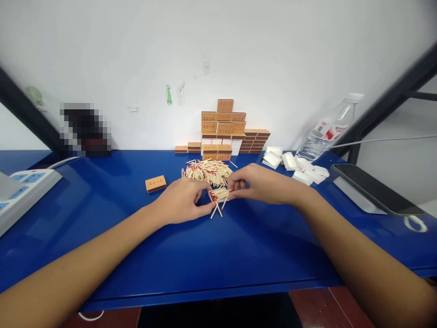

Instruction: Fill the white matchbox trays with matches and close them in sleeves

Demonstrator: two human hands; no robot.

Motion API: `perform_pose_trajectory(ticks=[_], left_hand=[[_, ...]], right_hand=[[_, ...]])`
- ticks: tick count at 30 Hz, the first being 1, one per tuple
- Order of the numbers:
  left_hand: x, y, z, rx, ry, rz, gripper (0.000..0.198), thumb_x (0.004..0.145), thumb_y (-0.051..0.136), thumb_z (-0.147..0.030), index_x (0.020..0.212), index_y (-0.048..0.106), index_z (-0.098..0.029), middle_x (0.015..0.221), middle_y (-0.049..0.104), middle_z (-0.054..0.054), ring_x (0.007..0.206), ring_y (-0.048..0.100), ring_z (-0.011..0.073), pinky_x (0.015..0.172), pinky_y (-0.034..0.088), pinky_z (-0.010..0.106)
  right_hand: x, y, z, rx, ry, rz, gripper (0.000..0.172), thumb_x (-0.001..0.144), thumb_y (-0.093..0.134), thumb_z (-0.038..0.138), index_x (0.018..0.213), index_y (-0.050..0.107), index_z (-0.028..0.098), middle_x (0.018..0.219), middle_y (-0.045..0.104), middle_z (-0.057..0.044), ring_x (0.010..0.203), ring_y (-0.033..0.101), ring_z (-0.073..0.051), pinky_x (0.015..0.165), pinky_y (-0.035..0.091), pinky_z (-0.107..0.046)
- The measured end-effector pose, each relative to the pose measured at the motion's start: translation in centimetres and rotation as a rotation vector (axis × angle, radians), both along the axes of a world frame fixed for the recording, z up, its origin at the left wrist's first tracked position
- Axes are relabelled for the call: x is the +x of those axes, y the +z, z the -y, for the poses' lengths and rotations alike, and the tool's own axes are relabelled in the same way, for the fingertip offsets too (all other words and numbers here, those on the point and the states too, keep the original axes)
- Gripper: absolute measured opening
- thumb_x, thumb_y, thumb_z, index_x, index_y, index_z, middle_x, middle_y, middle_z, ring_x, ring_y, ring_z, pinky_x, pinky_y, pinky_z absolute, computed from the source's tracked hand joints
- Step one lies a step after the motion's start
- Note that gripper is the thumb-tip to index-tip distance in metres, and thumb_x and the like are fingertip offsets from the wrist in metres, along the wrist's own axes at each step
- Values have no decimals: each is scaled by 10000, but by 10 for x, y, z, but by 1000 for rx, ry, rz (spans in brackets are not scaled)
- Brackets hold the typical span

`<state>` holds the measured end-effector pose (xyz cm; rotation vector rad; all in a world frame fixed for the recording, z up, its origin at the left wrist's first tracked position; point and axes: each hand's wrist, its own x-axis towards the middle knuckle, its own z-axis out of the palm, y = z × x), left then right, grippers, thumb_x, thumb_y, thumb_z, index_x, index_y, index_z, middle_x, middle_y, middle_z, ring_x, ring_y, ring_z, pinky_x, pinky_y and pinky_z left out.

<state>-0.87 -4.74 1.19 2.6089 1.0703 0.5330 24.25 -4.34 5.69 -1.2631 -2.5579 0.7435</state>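
Observation:
Between my hands is a small white matchbox tray (210, 197) filled with red-tipped matches (220, 194). My left hand (180, 200) pinches the left end of this tray between thumb and fingers. At its right end, the closed fingers of my right hand (255, 183) grip the tray, partly hiding it. A couple of loose matches (215, 211) stick out over the tray's near edge onto the blue table. Just behind lies a big heap of matches (209, 171). An orange matchbox cover (155, 183) rests to the left of my left hand.
Stacked matchboxes (224, 126) stand against the wall behind the heap. On the right are several white empty trays (290, 161), a leaning water bottle (326, 127) and a phone (373, 187) on a white support. A power strip (29, 191) lies at the left of the blue table (191, 264).

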Motion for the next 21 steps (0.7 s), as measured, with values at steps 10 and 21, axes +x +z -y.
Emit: perform_pose_trajectory(ticks=[10, 21], left_hand=[[-1, -2, -1, 15, -9, 10, 282, 910, 679, -450, 981, 741, -184, 588, 577, -46, 513, 501, 109, 536, 314, 272], [-1, -1, -1, 16, -10, 3, 282, 917, 677, -453, 994, 742, -190, 599, 580, -49, 526, 507, 108, 545, 330, 275]], right_hand=[[-2, 2, 1, 16, 3, -1, 160, 907, 694, 345, 837, 743, 210, 788, 708, -21, 691, 593, -150, 638, 420, -298], [3, -2, -2, 15, -19, -9, 99, 892, 639, 223, 875, 734, 199, 832, 741, -21, 725, 641, -158, 654, 452, -289]])
